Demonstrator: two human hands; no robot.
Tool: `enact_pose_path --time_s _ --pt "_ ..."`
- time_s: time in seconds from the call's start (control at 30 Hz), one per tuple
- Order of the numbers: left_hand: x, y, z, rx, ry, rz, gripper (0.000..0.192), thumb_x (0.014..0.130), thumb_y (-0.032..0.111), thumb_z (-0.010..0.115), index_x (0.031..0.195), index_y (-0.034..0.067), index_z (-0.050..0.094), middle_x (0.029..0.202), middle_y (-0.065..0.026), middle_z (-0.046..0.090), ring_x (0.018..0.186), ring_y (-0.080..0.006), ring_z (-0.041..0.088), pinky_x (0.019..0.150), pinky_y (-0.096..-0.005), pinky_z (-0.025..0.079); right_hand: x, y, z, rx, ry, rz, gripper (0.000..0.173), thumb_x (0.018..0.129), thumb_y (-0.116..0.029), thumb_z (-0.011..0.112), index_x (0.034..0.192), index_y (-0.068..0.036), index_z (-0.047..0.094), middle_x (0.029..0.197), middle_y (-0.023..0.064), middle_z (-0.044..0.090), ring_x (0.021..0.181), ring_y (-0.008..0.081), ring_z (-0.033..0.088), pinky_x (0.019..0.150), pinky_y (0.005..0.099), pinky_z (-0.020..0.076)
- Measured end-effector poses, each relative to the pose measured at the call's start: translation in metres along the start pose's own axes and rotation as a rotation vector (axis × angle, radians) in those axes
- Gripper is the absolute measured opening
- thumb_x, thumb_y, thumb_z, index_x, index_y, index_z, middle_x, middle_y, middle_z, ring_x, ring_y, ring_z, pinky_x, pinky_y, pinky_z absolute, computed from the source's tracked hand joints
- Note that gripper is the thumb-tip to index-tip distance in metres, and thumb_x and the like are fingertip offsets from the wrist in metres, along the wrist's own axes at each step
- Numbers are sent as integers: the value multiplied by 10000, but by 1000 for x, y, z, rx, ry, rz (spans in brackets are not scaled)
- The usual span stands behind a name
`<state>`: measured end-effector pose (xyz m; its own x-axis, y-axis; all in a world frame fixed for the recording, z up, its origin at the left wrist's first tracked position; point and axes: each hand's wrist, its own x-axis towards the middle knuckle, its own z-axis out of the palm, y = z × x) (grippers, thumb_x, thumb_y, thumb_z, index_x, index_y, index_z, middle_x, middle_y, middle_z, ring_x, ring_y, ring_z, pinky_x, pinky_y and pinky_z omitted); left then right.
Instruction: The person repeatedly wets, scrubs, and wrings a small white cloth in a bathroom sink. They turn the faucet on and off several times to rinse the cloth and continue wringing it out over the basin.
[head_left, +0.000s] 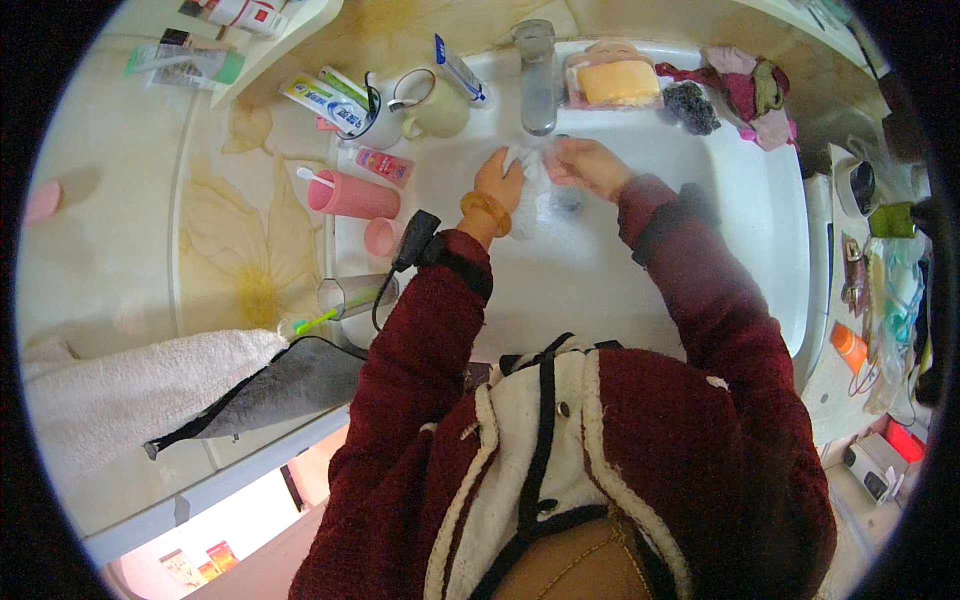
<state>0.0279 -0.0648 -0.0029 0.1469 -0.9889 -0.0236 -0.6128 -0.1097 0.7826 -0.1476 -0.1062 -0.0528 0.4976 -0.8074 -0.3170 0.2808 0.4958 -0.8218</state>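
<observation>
My left hand (501, 181), with an amber-coloured bangle at the wrist, grips a bunched white cloth (529, 202) over the white sink basin (585, 300). To its right, my right hand (596, 166) holds a small pink item (556, 166) against or close to the cloth. Blur hides what the pink item is, and its contact with the cloth cannot be told. A metal faucet (538, 90) stands just beyond both hands. Below them the dark drain (568, 202) shows in the basin.
Along the left rim are a pink cup (356, 195) with a toothbrush, a small pink cup (383, 237), mugs (442, 109) and toothpaste tubes (459, 69). Behind sit a yellow soap bar (619, 82), a dark mesh scourer (691, 109) and bunched fabric (750, 94). Towels (150, 390) hang left.
</observation>
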Motion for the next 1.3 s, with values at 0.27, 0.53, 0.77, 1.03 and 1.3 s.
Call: enact_pose_path --time_s 0.27,0.53,0.77,1.03,1.3 --pt "13 11 12 485 -279 502 285 760 131 575 1044 121 595 979 -161 579 926 -344 535 812 -401 436 2 52 -24 -1297 94 -70 207 810 -137 482 925 -22 609 897 193 617 832 333 596 738 397 473" --pt "13 30 18 645 -302 517 284 730 114 606 1006 178 621 930 -154 588 881 -352 534 781 -411 445 -3 66 -18 -1626 101 -93 286 868 -251 416 971 -41 580 971 199 591 845 353 592 744 421 476" --pt "15 11 23 439 -252 623 364 668 147 685 1014 97 583 982 -156 583 915 -348 527 809 -412 432 -15 28 0 117 344 66 319 877 -321 513 1044 -50 519 885 74 585 753 185 582 642 297 480" --pt "7 0 19 -72 -265 7 711 659 366 724 1245 133 396 1180 -140 477 1050 -335 463 871 -494 368 -16 15 29 94 320 -73 268 865 -279 540 1011 -55 539 839 71 573 702 131 540 575 249 430" --pt "-17 -2 14 -840 -447 -496 489 827 430 519 1214 143 433 1166 -43 494 1050 -253 487 831 -403 444 -35 7 50 -688 197 -532 208 848 -205 527 927 -13 519 772 172 566 643 304 541 604 361 439"
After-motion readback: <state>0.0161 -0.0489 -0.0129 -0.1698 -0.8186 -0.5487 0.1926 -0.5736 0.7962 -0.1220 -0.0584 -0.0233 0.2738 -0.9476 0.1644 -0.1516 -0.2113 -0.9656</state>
